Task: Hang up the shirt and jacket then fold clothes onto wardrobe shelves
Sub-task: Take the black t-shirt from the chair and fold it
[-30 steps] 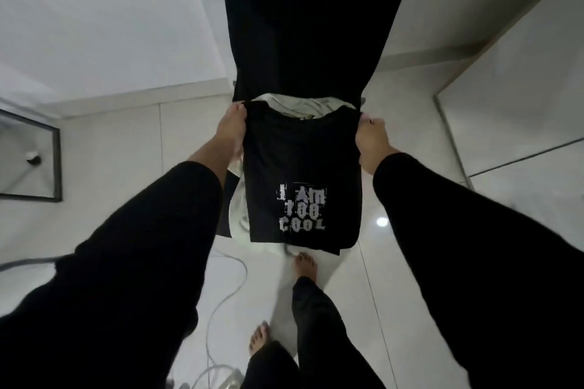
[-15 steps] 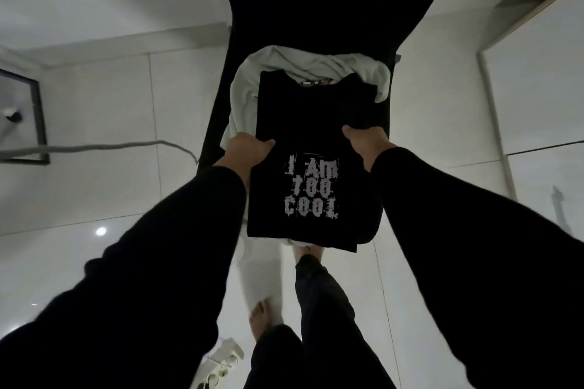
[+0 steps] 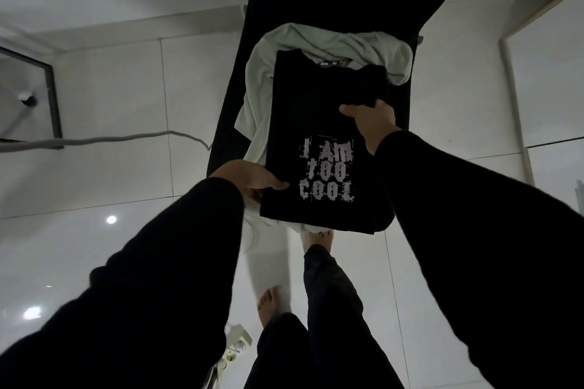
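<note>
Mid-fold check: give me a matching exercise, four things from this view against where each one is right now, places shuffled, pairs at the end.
Things:
1. black printed T-shirt
2. pale green garment
3. left hand
4. right hand

Places:
A. gripping the shirt's right edge, above the print
B. bunched beneath the shirt, showing at its top and left
C. flat on top of the pile, print facing up
D. at the shirt's lower left edge, thumb on top

Pairs: 1-C, 2-B, 3-D, 4-A
</note>
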The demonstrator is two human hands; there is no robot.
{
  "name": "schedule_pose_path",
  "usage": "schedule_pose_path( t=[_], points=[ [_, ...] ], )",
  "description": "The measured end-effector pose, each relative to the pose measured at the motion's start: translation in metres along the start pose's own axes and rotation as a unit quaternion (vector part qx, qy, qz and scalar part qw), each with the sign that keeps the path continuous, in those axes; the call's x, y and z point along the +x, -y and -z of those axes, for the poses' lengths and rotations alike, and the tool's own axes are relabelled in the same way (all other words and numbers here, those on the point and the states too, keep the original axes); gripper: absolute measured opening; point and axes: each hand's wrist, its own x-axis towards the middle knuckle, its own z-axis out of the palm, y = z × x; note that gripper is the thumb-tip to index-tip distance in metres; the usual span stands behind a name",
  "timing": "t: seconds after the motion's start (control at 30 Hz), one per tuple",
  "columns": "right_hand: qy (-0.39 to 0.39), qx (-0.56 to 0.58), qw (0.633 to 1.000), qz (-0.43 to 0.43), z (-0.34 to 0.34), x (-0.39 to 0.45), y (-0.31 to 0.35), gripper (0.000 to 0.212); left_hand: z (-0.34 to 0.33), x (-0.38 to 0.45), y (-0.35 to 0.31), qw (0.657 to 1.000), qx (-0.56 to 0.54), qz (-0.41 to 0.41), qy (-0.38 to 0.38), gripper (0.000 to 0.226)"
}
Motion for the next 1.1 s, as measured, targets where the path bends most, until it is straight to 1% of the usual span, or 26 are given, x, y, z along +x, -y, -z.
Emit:
schedule_pose_path(
  t=[0.07,0.13,0.17,0.23,0.3,0.4,0.47,0.53,0.6,0.63,0.67,0.73,0.77,0.8,0.87,0.9,0.93,1.0,1.03,1.1],
  points=[
    [-0.002,0.015,1.0,0.006,0.001,-0.005,0.003,0.048,0.001,0.003,0.009,0.998,-0.058,-0.013,0.025,0.063],
    [0.005,0.031,1.0,-0.001,0.002,-0.01,0.008,0.045,0.002,0.0,0.012,0.992,-0.12,-0.027,0.041,0.052],
    [0.02,0.039,0.999,-0.009,0.003,-0.013,0.01,0.043,0.003,-0.003,0.013,0.988,-0.146,-0.037,0.043,0.047],
    [0.049,0.038,0.998,-0.023,0.003,-0.02,0.017,0.041,0.006,-0.012,0.013,0.981,-0.182,-0.058,0.038,0.047],
    [0.051,0.043,0.997,-0.043,0.006,-0.024,0.026,0.045,0.013,-0.023,0.015,0.972,-0.221,-0.076,0.03,0.046],
    [0.032,0.069,0.995,-0.067,0.013,-0.034,0.038,0.054,0.028,-0.047,0.018,0.944,-0.298,-0.134,0.04,0.024],
    [0.031,0.096,0.992,-0.082,0.02,-0.047,0.044,0.051,0.037,-0.065,0.021,0.914,-0.359,-0.181,0.053,0.024],
    [0.04,0.145,0.985,-0.083,0.027,-0.065,0.052,0.037,0.041,-0.085,0.021,0.874,-0.418,-0.24,0.063,0.03],
    [0.048,0.208,0.974,-0.07,0.037,-0.093,0.065,0.022,0.04,-0.11,0.017,0.825,-0.47,-0.305,0.079,0.035],
    [0.055,0.243,0.967,-0.06,0.042,-0.106,0.071,0.018,0.037,-0.122,0.014,0.796,-0.499,-0.332,0.088,0.04],
    [0.064,0.276,0.958,-0.049,0.049,-0.12,0.076,0.017,0.034,-0.135,0.011,0.764,-0.529,-0.355,0.102,0.048],
    [0.066,0.336,0.939,-0.019,0.064,-0.149,0.088,0.024,0.028,-0.161,0.005,0.711,-0.568,-0.392,0.139,0.063],
    [0.061,0.365,0.929,-0.002,0.073,-0.164,0.094,0.029,0.024,-0.176,0.003,0.691,-0.577,-0.407,0.155,0.065],
    [0.057,0.394,0.917,0.014,0.084,-0.181,0.1,0.032,0.019,-0.193,0.0,0.679,-0.577,-0.422,0.166,0.063],
    [0.044,0.435,0.898,0.044,0.107,-0.215,0.11,0.036,0.007,-0.228,-0.007,0.674,-0.557,-0.455,0.169,0.05],
    [0.034,0.451,0.89,0.059,0.119,-0.232,0.116,0.037,0.0,-0.247,-0.012,0.677,-0.542,-0.47,0.163,0.041],
    [0.023,0.466,0.882,0.072,0.132,-0.25,0.12,0.036,-0.008,-0.264,-0.017,0.689,-0.519,-0.482,0.152,0.034],
    [0.001,0.493,0.865,0.092,0.158,-0.282,0.128,0.033,-0.027,-0.297,-0.03,0.727,-0.461,-0.492,0.13,0.022],
    [-0.013,0.502,0.859,0.1,0.17,-0.297,0.13,0.033,-0.037,-0.312,-0.038,0.747,-0.429,-0.493,0.122,0.02],
    [-0.046,0.519,0.846,0.114,0.199,-0.322,0.133,0.035,-0.06,-0.339,-0.055,0.786,-0.37,-0.484,0.108,0.025]
  ],
)
